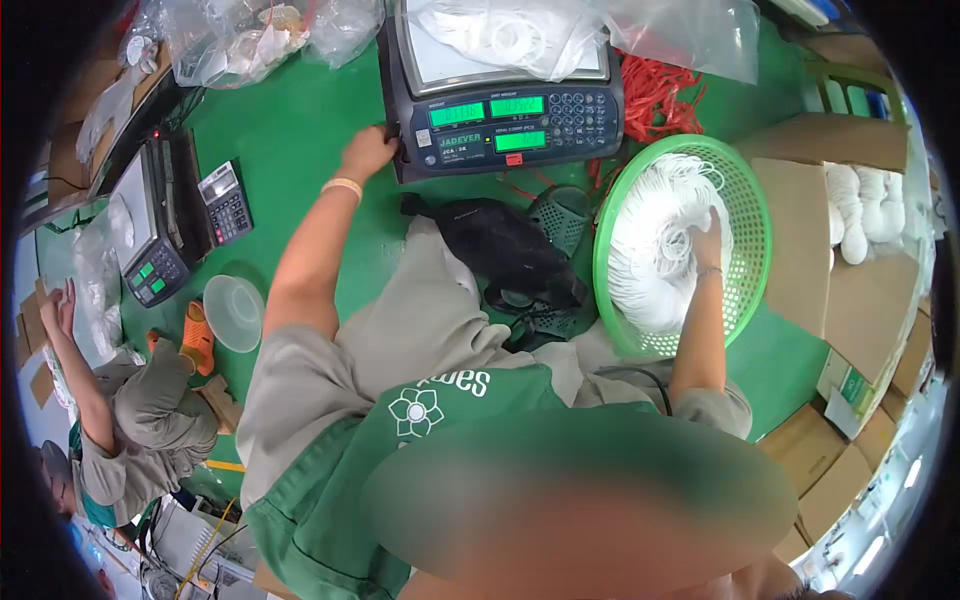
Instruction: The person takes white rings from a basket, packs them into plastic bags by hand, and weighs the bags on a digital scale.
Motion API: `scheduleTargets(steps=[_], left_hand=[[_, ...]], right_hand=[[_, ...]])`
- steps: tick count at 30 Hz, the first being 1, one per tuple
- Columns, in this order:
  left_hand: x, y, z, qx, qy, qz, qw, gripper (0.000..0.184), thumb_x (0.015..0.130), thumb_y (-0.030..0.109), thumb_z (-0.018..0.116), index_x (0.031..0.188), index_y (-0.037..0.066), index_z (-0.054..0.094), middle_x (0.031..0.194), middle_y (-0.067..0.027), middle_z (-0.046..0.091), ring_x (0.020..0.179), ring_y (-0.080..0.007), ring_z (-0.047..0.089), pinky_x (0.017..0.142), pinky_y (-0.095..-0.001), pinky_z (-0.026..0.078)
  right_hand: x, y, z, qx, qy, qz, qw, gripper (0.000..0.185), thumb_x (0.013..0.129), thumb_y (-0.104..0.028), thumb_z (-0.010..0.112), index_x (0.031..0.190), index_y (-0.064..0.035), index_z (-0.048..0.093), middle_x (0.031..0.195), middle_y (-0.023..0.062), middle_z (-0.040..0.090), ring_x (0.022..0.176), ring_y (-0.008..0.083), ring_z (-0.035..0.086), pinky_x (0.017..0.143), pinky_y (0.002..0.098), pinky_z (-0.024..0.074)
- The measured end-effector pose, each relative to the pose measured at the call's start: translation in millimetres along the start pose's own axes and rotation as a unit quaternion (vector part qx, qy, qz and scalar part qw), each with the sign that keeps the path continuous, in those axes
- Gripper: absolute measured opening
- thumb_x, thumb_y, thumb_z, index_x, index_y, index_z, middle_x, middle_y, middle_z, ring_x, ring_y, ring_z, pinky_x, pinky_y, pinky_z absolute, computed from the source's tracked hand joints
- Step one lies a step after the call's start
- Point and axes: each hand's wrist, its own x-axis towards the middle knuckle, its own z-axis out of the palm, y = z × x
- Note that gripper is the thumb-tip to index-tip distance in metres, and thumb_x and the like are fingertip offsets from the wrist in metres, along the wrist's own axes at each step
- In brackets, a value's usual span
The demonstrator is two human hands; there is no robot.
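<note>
My left hand [370, 152] is at the left side of a dark digital scale [465, 150], its fingers curled close to the casing; what they hold, if anything, is hidden. The scale has lit green displays, and a clear bag of white material [510, 38] lies on its pan. On the other side, my right hand [708, 240] reaches into a green basket [757, 270], its fingers closed among coiled white cords [650, 230].
Red strings [655, 95] lie between scale and basket. A black bag [510, 245] is near my legs. Cardboard boxes [790, 215] stand right. A calculator [226, 203], clear bowl [234, 313], second scale [155, 265] and seated co-worker [165, 410] are left.
</note>
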Motion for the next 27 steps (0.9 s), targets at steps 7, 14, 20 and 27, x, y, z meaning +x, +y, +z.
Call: scheduleTargets(steps=[7, 14, 20, 27], left_hand=[[45.0, -7.1, -58.3, -0.318, 0.242, 0.038, 0.916, 0.024, 0.08, 0.022, 0.053, 0.094, 0.004, 0.062, 0.076, -0.0081, 0.064, 0.071, -0.016, 0.061, 0.064, -0.028, 0.046], [39.8, 33.2, -102.3, -0.476, 0.253, 0.072, 0.839, 0.021, 0.083, 0.014, 0.052, 0.1, 0.004, 0.06, 0.079, -0.0008, 0.063, 0.056, -0.0029, 0.045, 0.051, -0.0168, 0.037], [26.1, 59.6, -115.1, -0.549, 0.232, 0.089, 0.798, 0.019, 0.084, 0.011, 0.052, 0.1, 0.004, 0.059, 0.082, -0.0027, 0.062, 0.054, -0.0029, 0.043, 0.049, -0.0167, 0.034], [19.4, 75.9, -117.6, -0.563, 0.214, 0.111, 0.791, 0.02, 0.085, 0.011, 0.051, 0.101, 0.003, 0.059, 0.08, -0.0015, 0.061, 0.054, -0.0022, 0.043, 0.049, -0.0164, 0.034]], right_hand=[[-18.8, -52.2, 9.1, -0.274, -0.142, 0.015, 0.951, 0.028, 0.076, -0.033, 0.056, 0.089, -0.0083, 0.058, 0.089, 0.0181, 0.058, 0.084, 0.0339, 0.055, 0.07, 0.042, 0.0429], [-7.0, -56.0, -27.5, -0.082, 0.003, 0.051, 0.995, 0.023, 0.083, -0.023, 0.049, 0.081, -0.0017, 0.057, 0.075, 0.0128, 0.063, 0.067, 0.0244, 0.06, 0.06, 0.0329, 0.0471], [15.9, -133.0, -79.1, 0.247, 0.051, 0.076, 0.965, 0.02, 0.091, -0.017, 0.043, 0.091, -0.0001, 0.054, 0.087, 0.0112, 0.063, 0.072, 0.0155, 0.06, 0.06, 0.0262, 0.0511], [63.3, -336.8, -109.1, 0.407, 0.094, -0.226, 0.88, 0.022, 0.091, -0.014, 0.044, 0.099, 0.0054, 0.051, 0.099, 0.0176, 0.06, 0.089, 0.0201, 0.059, 0.077, 0.0305, 0.0495]])
